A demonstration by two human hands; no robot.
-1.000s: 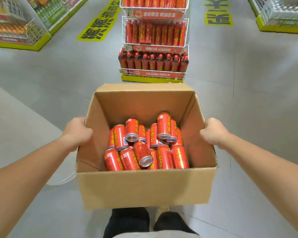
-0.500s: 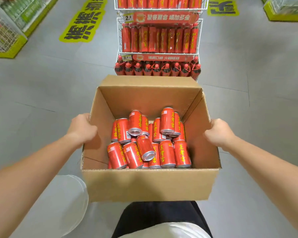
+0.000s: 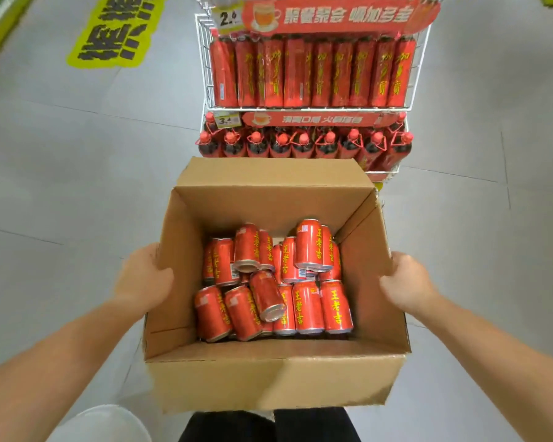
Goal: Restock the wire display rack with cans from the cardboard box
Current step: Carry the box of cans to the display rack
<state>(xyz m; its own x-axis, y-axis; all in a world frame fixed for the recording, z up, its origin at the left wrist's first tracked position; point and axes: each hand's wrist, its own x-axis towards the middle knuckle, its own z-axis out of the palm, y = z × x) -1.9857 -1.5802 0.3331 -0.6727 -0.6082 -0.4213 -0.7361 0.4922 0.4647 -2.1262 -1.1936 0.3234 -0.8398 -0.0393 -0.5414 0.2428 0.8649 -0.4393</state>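
Gripping walls of cardboard box (image 3: 268,378), left hand (image 3: 142,277), right hand (image 3: 409,283), fingers hidden outside, cans (image 3: 307,244) partly buried

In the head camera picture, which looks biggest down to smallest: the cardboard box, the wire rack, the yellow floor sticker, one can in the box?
1. cardboard box, though it is nearest the camera
2. wire rack, cut off at the top edge, so its rank against the box is unsure
3. yellow floor sticker
4. can in the front row
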